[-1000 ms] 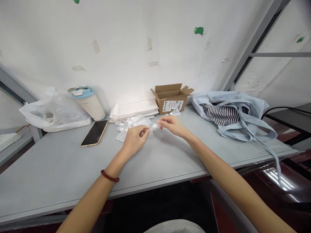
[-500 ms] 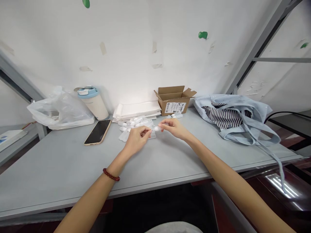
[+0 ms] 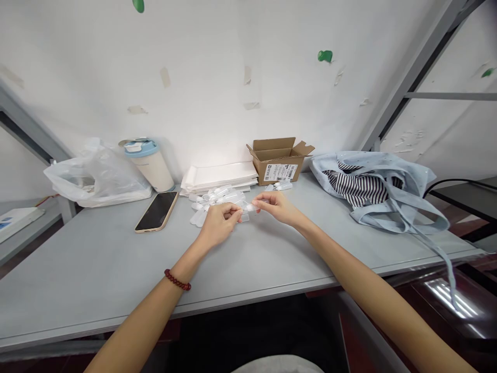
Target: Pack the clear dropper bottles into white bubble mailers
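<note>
Left hand (image 3: 221, 223): thumb and forefinger pinched on the left end of a small white-and-clear plastic piece (image 3: 249, 207) (finer detail too small to tell).
Right hand (image 3: 277, 205): fingertips closed on its right end.
Clear plastic bottles (image 3: 221, 196): heaped just behind the left hand.
White paper stack (image 3: 217, 175): behind the heap.
Cardboard box (image 3: 277, 173): flaps open, beside the stack.
Smartphone (image 3: 156, 212): flat, left of the bottles.

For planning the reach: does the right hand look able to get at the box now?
Probably yes: the box stands just beyond the right hand, with only low clear pieces lying before it. The hand may first need to release the small item it pinches.
</note>
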`<action>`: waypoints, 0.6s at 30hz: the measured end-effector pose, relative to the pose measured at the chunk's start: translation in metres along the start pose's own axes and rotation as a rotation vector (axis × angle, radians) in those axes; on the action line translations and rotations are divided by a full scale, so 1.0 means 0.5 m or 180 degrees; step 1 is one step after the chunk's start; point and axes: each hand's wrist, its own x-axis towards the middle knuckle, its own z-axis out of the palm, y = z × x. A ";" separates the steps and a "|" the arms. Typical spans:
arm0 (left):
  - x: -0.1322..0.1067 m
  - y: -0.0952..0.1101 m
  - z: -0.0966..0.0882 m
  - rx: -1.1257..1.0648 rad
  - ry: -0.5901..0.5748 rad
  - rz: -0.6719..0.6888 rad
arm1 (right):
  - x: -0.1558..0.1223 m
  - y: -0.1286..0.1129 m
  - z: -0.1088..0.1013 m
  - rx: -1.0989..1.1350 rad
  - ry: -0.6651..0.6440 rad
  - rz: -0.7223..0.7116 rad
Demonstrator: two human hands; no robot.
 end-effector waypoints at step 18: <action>0.002 0.011 0.003 -0.0365 0.0077 -0.0255 | 0.003 0.010 0.008 0.0221 0.0107 0.0030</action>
